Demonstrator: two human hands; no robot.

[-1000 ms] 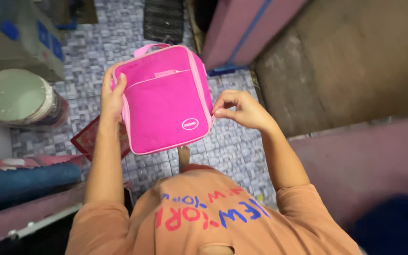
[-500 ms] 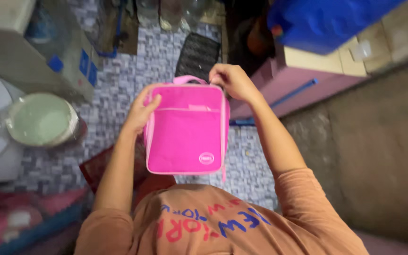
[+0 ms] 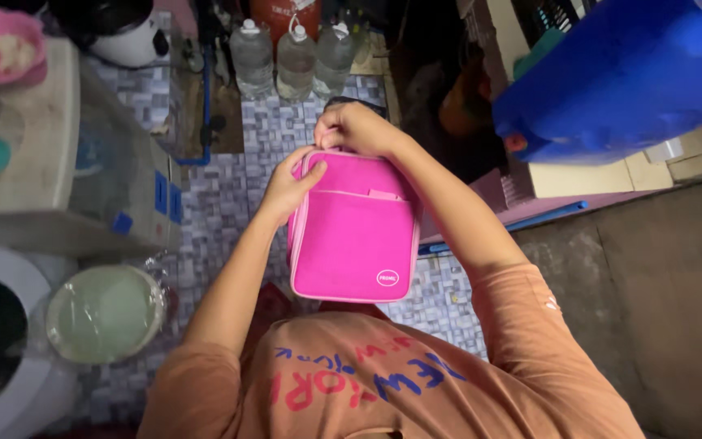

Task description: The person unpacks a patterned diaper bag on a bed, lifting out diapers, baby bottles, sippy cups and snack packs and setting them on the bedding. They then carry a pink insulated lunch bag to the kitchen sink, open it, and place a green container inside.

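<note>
At centre frame you held the bright pink fabric lunch bag [image 3: 357, 232] upright before your chest, your left hand [image 3: 286, 189] clasping its left edge. Your right hand [image 3: 357, 128], down at the bag's right side a second earlier, had climbed to the top edge and pinched closed there, seemingly on the zip. Three clear plastic water bottles [image 3: 292, 57] stood at top centre.

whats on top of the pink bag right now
The right hand covers the top edge of the pink bag, while the left hand grips its upper left side. The handle and zip pull are hidden under the fingers.
</note>
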